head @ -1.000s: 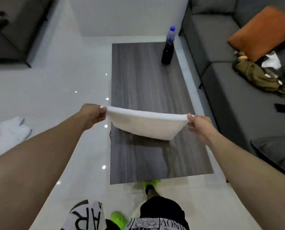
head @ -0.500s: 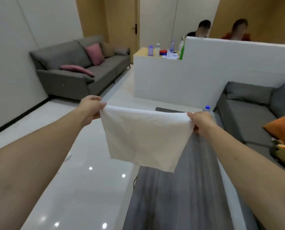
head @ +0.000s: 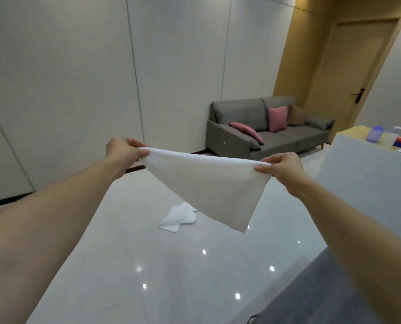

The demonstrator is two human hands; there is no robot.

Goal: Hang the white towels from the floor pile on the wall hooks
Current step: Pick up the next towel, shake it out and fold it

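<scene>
Across the far side of the room runs a pale panelled wall (head: 78,78), split by thin vertical seams, with a dark skirting strip where it meets the floor. Below it spreads the glossy white floor (head: 129,253), dotted with bright reflections of ceiling lights. To the right stands a tan wooden door (head: 356,66) with a dark handle, set in a wall of the same colour. A grey sofa (head: 265,132) sits against the panelled wall, carrying two pink cushions (head: 276,118) and a brown one. At the right edge a white partition (head: 363,174) rises, and behind it a yellowish tabletop (head: 358,134) holds a pale purple bottle and some red and blue items too blurred to name. A grey surface (head: 311,293) fills the lower right corner.

Two bare forearms reach forward from the lower corners. Between them hangs a white towel (head: 209,190), stretched along its top edge and drooping to a point at the lower right, well above the floor. The left hand (head: 122,153) pinches the towel's left corner between thumb and fingers, its grip closed on the cloth. The right hand (head: 283,169) does the same at the right corner, thumb on top. On the floor beyond, partly hidden by the held cloth, lies a small crumpled pile of towels (head: 178,218).
</scene>
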